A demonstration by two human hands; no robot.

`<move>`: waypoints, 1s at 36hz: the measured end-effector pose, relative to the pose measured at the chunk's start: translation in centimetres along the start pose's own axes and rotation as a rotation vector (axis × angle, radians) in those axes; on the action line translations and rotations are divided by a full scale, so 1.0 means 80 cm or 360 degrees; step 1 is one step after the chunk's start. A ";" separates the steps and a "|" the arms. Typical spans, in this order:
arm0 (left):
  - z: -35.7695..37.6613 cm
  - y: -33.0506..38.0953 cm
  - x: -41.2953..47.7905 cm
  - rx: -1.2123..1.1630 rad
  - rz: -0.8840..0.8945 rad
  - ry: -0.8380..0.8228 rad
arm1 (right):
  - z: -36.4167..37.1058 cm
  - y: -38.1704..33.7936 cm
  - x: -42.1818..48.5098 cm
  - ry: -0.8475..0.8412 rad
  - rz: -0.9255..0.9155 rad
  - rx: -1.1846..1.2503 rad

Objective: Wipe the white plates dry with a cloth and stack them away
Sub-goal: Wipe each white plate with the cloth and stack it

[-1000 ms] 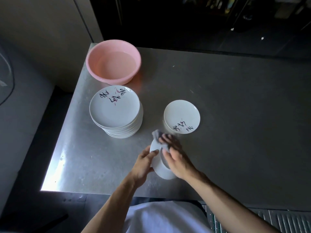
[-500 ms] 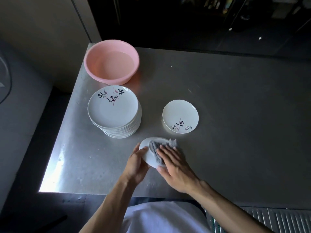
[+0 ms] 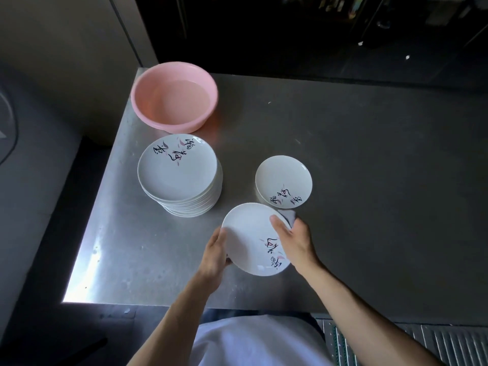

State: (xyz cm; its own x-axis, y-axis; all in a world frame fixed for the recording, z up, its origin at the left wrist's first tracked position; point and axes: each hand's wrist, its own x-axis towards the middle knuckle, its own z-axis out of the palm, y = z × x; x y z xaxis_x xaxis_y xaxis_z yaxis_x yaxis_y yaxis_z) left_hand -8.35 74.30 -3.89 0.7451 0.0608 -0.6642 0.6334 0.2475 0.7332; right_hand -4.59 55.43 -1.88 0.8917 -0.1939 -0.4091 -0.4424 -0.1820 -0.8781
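I hold a white plate [image 3: 250, 235] with painted characters face up above the steel table's near edge. My left hand [image 3: 215, 253] grips its left rim. My right hand [image 3: 295, 240] grips the right rim, thumb on top, with the grey cloth [image 3: 289, 216] bunched behind the plate under its fingers. A tall stack of white plates [image 3: 179, 175] stands to the left. A short pile of white plates [image 3: 284, 180] sits just beyond the held plate, to the right.
A pink basin [image 3: 174, 97] holding water stands at the table's far left corner. The steel table [image 3: 369, 180] stretches bare to the right. Its left edge drops to a dark floor, and a wall rises at far left.
The plate has turned from tilted to face up, its painted side now showing. The cloth moved from the plate's top surface to behind its far right rim.
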 end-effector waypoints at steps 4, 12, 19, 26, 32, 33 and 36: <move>-0.003 0.000 -0.003 0.0026 -0.0021 -0.0011 | -0.007 0.000 0.005 0.0218 0.0164 0.0195; 0.016 0.005 -0.008 0.0049 -0.0066 0.0008 | 0.003 0.005 0.007 0.0241 -0.0763 -0.0555; 0.047 0.020 -0.002 0.0031 -0.0001 -0.0042 | 0.019 0.035 -0.014 -0.0674 -0.1128 -0.1496; 0.064 0.032 0.024 -0.0092 0.0116 0.0163 | -0.047 0.045 -0.003 -0.0353 -0.1229 -0.1664; 0.098 0.037 0.058 -0.0115 0.0169 0.0336 | -0.085 0.050 0.011 0.0041 -0.0833 -0.1214; 0.102 0.040 0.064 -0.0122 0.0168 0.0342 | -0.089 0.048 0.009 0.0049 -0.0740 -0.1084; 0.113 0.047 0.082 -0.0118 0.0166 0.0352 | -0.094 0.046 0.007 0.0168 -0.0606 -0.0925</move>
State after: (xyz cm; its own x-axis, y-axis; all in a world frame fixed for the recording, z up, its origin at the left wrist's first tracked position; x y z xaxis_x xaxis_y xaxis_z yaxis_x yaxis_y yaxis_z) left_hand 0.84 66.91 -4.19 0.7367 0.2978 -0.6071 0.5322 0.2987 0.7922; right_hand -6.49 47.38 -3.48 0.9937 -0.1018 -0.0473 -0.1072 -0.7359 -0.6686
